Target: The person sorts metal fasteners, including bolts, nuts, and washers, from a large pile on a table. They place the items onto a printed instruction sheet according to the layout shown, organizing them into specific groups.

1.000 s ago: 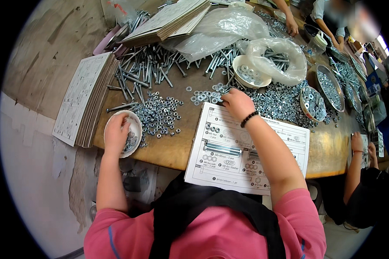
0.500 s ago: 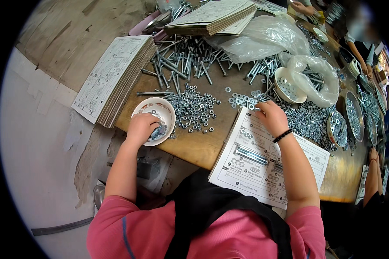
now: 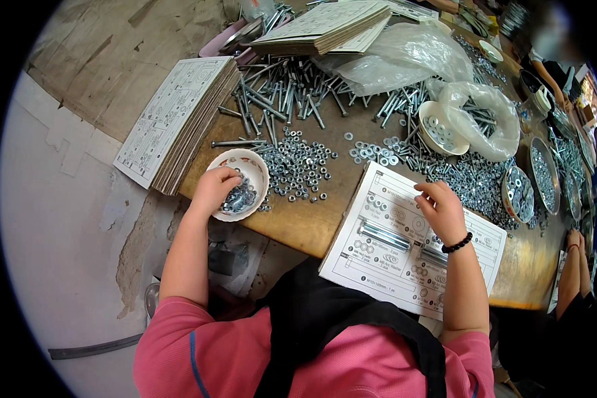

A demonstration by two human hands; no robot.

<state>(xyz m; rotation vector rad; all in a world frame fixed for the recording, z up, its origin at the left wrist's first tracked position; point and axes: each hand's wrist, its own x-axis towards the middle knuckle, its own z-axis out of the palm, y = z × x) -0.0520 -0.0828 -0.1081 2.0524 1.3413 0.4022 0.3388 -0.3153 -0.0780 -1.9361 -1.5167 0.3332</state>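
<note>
My left hand (image 3: 215, 189) is over the rim of a white bowl (image 3: 261, 174) with a patterned inside, its fingers drawn together. Small metal washers (image 3: 240, 197) lie in the bowl below the fingertips. My right hand (image 3: 443, 211), with a black bead bracelet at the wrist, hovers above a printed card (image 3: 385, 272). Its thumb and fingers are brought together, and what they hold, if anything, is too small to make out. Long bolts (image 3: 385, 235) lie side by side on the card, with small rings and nuts around them.
Hex nuts (image 3: 292, 166) are heaped beside the bowl, and flat washers (image 3: 371, 152) lie past the card. Loose bolts (image 3: 278, 99), a plastic bag (image 3: 404, 60) and stacked cards (image 3: 172, 119) fill the far side. Other bowls (image 3: 516, 196) stand rightward, where another person's hands (image 3: 574, 240) show.
My right hand has moved from the flat washers at the card's far edge back and rightward over the card. My left hand has risen slightly from the washers in the bowl.
</note>
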